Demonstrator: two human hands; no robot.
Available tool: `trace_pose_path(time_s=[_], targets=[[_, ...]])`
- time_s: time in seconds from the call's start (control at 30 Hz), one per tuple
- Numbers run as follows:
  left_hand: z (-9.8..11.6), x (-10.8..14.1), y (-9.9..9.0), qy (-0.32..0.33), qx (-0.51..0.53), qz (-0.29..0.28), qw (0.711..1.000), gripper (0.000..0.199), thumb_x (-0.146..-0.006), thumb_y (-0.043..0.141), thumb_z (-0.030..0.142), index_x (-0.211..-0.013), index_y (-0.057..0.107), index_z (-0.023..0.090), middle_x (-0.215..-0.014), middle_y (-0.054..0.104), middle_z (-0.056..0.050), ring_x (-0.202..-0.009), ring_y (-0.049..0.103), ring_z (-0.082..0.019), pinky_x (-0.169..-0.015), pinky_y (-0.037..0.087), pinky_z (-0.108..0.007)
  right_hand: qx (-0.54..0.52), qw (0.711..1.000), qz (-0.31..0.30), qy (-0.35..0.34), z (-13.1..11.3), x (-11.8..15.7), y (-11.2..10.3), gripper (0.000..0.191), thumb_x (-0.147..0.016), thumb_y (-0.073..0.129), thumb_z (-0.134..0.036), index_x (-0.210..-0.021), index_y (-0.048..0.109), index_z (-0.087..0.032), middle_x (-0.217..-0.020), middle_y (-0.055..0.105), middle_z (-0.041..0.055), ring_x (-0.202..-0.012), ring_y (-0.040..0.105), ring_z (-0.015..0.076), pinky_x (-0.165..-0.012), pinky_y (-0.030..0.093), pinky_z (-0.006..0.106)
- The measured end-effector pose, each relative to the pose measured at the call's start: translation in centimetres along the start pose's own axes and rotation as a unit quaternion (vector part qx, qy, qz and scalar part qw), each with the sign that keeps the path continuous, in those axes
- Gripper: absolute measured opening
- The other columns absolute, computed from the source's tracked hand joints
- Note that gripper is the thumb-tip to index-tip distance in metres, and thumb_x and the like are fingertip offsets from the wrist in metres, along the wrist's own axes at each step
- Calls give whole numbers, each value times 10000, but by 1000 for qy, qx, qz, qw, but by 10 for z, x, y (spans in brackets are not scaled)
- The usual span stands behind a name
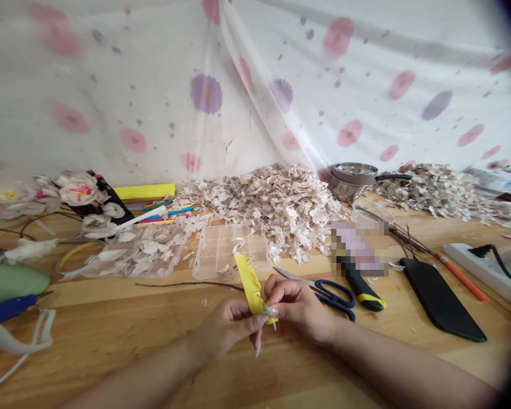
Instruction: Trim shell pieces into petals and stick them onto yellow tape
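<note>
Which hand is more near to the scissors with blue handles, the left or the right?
Right. The right hand is close beside the blue-handled scissors; the left hand is farther off, past the right hand.

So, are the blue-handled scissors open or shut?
Shut, it seems: the scissors have their blades together in one point beside the right hand.

In front of you, on the wooden table (111, 341), lie scissors with blue handles (334, 298) and a black pad (440, 298). Behind them you can see a big heap of pale petal pieces (259, 207), a steel pot (352, 180) and a clear compartment box (230, 250). At the left are pink-white artificial flowers (77, 190), maybe of paper, and a dotted white cloth (153, 85) hangs behind everything.
</note>
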State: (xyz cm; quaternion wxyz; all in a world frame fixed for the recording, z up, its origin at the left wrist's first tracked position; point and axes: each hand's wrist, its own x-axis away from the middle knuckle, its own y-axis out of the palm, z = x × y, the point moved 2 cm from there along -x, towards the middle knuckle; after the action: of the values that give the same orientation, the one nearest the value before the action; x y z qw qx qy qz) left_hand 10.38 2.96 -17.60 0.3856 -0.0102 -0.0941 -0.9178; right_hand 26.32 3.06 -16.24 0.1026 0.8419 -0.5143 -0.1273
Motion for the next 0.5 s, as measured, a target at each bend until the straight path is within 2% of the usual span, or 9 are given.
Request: trace_pose_path(time_s=[0.2, 0.37, 0.5], targets=[[0, 1, -1, 7, 43, 16, 999, 400, -738, 671, 522, -653, 638, 132, -530, 562, -9, -474, 486, -98, -497, 379, -217, 32, 999, -16, -4, -2, 0, 0, 158, -746, 725, -342, -729, 720, -186, -785, 525, 10, -711, 515, 109, -692, 427, 272], [-2, 0, -2, 16, 66, 21, 997, 352, -714, 707, 490, -722, 643, 144, -559, 547, 9, -495, 495, -99, -499, 400, -214, 12, 1000, -9, -2, 1, 0, 0, 185, -710, 753, -349, -681, 688, -178, -791, 512, 4, -714, 513, 107, -683, 427, 265], [-1, 0, 0, 4, 62, 0, 998, 341, -706, 721, 465, -646, 622, 144, -555, 563, 7, -493, 493, -94, -498, 387, -209, 20, 1000, -11, -14, 2, 0, 2, 181, -702, 764, -321, -664, 668, -172, -788, 511, 0, -721, 505, 103, -677, 415, 253]])
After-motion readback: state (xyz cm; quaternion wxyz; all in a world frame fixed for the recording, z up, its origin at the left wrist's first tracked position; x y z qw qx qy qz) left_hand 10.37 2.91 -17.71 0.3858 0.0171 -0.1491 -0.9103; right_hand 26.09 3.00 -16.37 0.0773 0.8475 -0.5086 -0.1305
